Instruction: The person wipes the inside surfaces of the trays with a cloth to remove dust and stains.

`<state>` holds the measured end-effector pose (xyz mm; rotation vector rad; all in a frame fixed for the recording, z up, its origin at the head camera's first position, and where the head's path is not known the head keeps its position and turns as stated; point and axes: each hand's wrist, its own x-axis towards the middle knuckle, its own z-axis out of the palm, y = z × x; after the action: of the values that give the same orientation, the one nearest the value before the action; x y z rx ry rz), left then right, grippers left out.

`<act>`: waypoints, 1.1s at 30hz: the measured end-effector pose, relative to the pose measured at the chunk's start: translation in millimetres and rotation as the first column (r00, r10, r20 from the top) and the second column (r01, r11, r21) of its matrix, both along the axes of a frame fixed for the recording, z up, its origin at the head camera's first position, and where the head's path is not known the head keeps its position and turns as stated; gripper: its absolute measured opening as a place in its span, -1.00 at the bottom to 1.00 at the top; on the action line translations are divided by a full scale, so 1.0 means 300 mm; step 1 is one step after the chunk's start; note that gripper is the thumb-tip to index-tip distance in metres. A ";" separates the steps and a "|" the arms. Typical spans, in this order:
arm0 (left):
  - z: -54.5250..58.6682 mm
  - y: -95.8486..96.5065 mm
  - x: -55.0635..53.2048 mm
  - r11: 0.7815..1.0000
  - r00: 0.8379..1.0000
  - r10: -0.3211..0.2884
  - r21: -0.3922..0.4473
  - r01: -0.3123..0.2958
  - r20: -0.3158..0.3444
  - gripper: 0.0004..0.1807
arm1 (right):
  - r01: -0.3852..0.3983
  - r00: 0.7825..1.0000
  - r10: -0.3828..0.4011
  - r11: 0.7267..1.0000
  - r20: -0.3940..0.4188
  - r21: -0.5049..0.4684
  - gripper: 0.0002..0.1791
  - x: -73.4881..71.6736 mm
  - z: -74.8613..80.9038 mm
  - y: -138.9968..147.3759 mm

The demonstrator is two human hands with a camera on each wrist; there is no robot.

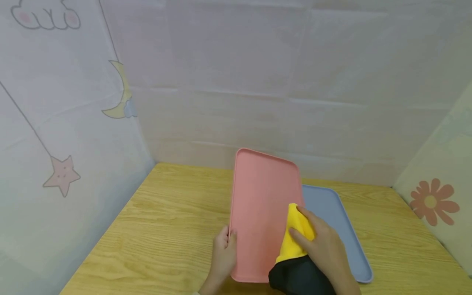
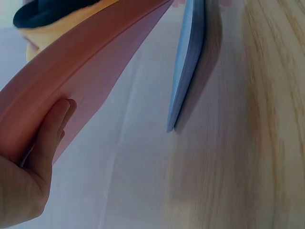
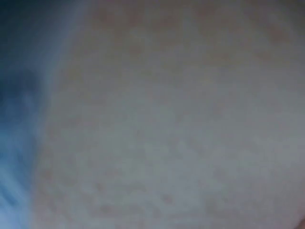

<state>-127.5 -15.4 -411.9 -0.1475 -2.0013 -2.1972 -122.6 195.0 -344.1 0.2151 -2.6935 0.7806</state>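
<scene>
My left hand (image 1: 223, 254) grips the left edge of a pink rectangular tray (image 1: 258, 192), which is held tilted up above the table. In the left wrist view the thumb and fingers pinch the rim of the pink tray (image 2: 95, 52). A folded cloth (image 1: 295, 239), yellow on one side and black on the other, is held by my right hand (image 1: 328, 246) over the lower right of the tray. Its black part hangs toward me. Whether the cloth touches the tray is hard to tell. The right wrist view is a close blur.
Partly behind the pink tray, a blue tray (image 1: 350, 229) lies on the wooden table (image 1: 166, 221) at the right. A pale fabric backdrop (image 1: 239, 82) stands behind the table, and printed side walls rise at left and right.
</scene>
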 end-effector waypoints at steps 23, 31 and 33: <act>0.029 0.115 0.095 0.965 0.959 -0.181 -0.225 0.132 -0.216 -0.88 | -0.050 0.968 0.025 0.995 -0.251 -0.090 -0.46 -0.059 0.092 -0.052; 0.008 0.122 0.093 0.954 0.916 -0.226 -0.266 0.139 -0.332 -0.87 | -0.053 0.957 0.016 0.991 -0.288 -0.120 -0.47 -0.062 0.122 -0.039; 0.009 0.121 0.093 0.948 0.898 -0.249 -0.283 0.149 -0.363 -0.89 | -0.044 0.959 0.007 0.991 -0.284 -0.124 -0.47 -0.062 0.129 -0.032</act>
<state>-99.5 20.8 -409.2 -0.7982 -2.0815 -1.8151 -141.2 185.4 -305.4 0.3057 -2.3674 0.8576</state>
